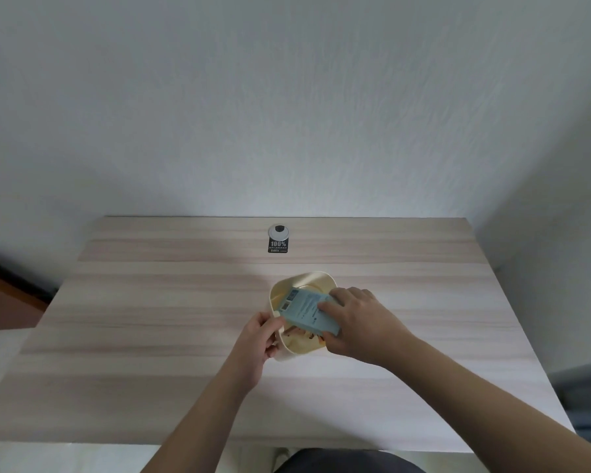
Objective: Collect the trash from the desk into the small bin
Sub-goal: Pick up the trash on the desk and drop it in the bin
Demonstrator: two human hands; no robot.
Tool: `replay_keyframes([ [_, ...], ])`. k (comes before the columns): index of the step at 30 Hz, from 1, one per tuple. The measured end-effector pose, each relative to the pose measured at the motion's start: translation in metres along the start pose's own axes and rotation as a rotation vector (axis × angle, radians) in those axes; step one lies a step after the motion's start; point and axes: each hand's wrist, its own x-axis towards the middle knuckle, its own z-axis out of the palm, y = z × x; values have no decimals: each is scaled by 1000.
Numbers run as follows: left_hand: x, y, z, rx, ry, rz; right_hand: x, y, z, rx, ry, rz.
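A small cream bin (313,279) stands near the middle of the light wooden desk (151,302). My right hand (359,322) grips a light blue carton (306,312) that lies tilted across the bin's mouth, partly inside. My left hand (258,337) holds the bin's near left rim, thumb on the edge beside the carton. Under the carton, some orange and brown scraps (301,334) show inside the bin. The bin's right side is hidden by my right hand.
A round grey cable grommet (279,231) with a black "100%" sticker (278,245) below it sits near the desk's back edge. A white wall rises behind the desk. A dark floor strip lies at the left.
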Motion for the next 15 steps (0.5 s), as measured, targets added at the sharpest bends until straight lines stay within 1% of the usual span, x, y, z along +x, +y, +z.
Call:
replay_keyframes([
  [4,2,6,-5,83,9,22,5,3,-4,-81,-72,-115],
  [7,2,10,-5,187,-28,46,10,1,-6,-125,-114,-217],
  [11,2,11,-2,191,-87,44,17,-4,-6,-125,-85,-228],
  [15,2,13,1,145,-75,36,20,-4,-4,-30,-90,-219],
])
